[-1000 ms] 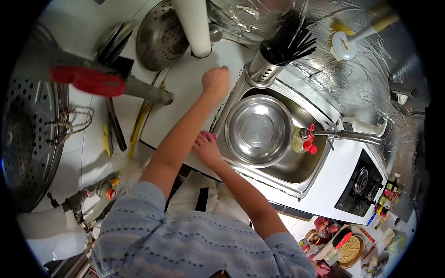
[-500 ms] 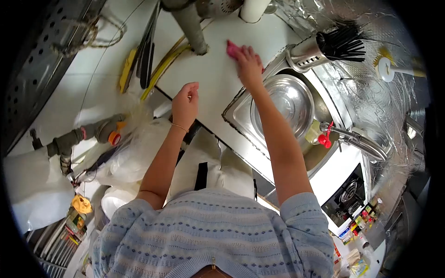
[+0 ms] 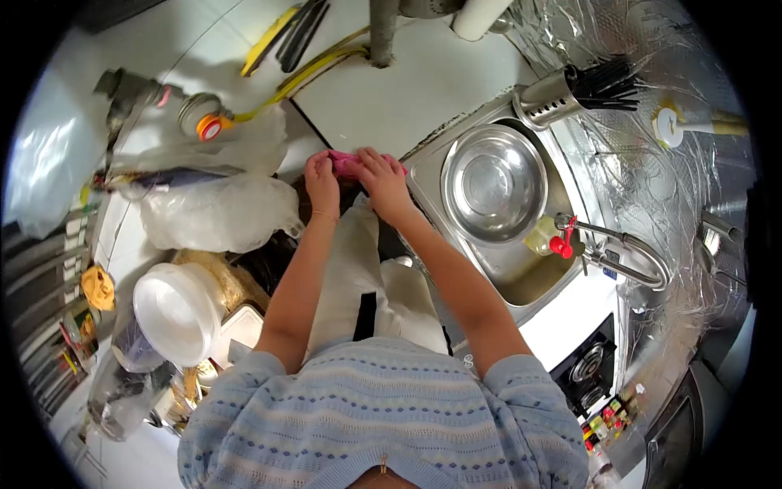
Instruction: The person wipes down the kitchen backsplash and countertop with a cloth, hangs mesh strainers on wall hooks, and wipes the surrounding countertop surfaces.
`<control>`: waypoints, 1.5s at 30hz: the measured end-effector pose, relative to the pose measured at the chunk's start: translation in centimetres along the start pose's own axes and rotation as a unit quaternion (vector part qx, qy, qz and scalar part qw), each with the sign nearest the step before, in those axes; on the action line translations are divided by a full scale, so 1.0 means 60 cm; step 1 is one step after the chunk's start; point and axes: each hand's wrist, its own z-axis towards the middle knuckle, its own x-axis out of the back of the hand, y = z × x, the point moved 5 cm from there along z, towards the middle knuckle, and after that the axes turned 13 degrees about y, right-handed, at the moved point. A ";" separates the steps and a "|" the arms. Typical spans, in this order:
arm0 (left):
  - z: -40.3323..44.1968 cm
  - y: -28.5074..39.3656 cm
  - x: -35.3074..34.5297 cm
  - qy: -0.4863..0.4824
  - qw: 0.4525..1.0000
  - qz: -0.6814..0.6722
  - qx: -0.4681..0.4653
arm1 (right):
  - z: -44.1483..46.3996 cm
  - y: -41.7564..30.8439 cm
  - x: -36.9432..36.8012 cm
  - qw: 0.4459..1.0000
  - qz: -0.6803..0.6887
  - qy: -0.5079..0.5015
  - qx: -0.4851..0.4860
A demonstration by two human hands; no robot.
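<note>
A pink cloth [image 3: 346,164] is bunched at the front edge of the white counter [image 3: 423,90], between both hands. My left hand [image 3: 322,178] pinches its left end. My right hand [image 3: 381,181] lies over its right part, fingers closed on it. Right of the hands is the steel sink [image 3: 521,285], where a round metal basin [image 3: 495,183] sits beside a yellowish item [image 3: 541,236] under the faucet [image 3: 619,244] with its red part.
A metal holder [image 3: 544,102] with black utensils stands at the sink's back corner. A stove [image 3: 588,367] is at the lower right. Pipes [image 3: 383,33] rise behind the counter. Plastic bags [image 3: 220,212] and a white tub [image 3: 175,314] are on the left.
My right hand has come from the back of the counter to its front edge with the pink cloth. My left hand has closed on the cloth's other end. The view has shifted too.
</note>
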 end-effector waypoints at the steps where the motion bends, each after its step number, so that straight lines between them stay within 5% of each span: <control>1: -0.007 0.006 0.004 0.006 1.000 -0.003 -0.005 | 0.006 0.005 -0.001 0.998 0.053 -0.003 -0.026; 3: -0.018 0.011 0.010 0.015 0.996 -0.061 0.069 | 0.042 0.017 0.008 0.995 0.094 0.028 -0.034; 5: -0.026 0.017 0.023 0.024 0.997 -0.045 0.054 | 0.096 0.043 0.019 0.925 0.292 0.030 -0.241; 7: -0.018 0.012 0.024 0.017 0.997 -0.026 0.071 | 0.167 0.064 0.017 0.971 0.162 0.168 -0.061; 10: -0.007 0.009 0.015 0.005 0.997 0.003 0.082 | 0.247 0.103 -0.032 0.978 0.102 0.129 -0.126; 13: 0.002 0.003 0.017 -0.001 0.994 -0.006 0.110 | 0.262 0.077 -0.091 0.984 -0.064 0.163 -0.040; 18: 0.010 -0.019 0.022 0.002 0.987 -0.053 0.149 | 0.263 0.041 -0.157 0.987 -0.049 0.152 -0.029; 20: 0.005 -0.022 0.004 -0.009 0.982 -0.086 0.170 | 0.255 0.015 -0.174 0.996 0.043 0.028 0.070; 24: -0.019 -0.031 -0.018 0.011 0.973 -0.122 0.196 | 0.247 -0.001 -0.153 0.991 0.075 -0.053 0.101; 29: -0.064 -0.087 -0.018 -0.002 0.971 -0.203 0.128 | 0.164 0.028 -0.108 0.983 0.103 -0.013 0.152; 31: -0.097 -0.082 -0.019 -0.007 0.975 -0.194 0.110 | 0.156 0.061 -0.079 0.979 0.172 -0.027 0.104; 33: -0.108 -0.064 -0.030 -0.016 0.991 -0.131 0.031 | 0.174 0.054 0.023 0.907 0.372 -0.063 -0.187; 35: -0.096 -0.095 -0.028 0.009 0.995 -0.093 -0.032 | 0.195 0.136 0.003 0.944 0.267 0.104 -0.161; 36: -0.103 -0.082 -0.028 0.002 0.997 -0.076 -0.001 | 0.200 0.150 -0.018 0.944 0.272 0.106 -0.157; 38: -0.113 -0.068 -0.028 -0.004 0.998 -0.057 0.030 | 0.208 0.145 -0.032 0.980 -0.070 0.184 0.017; 45: -0.104 -0.087 -0.030 -0.039 0.986 -0.161 0.006 | 0.263 0.033 -0.171 0.984 -0.034 0.161 0.068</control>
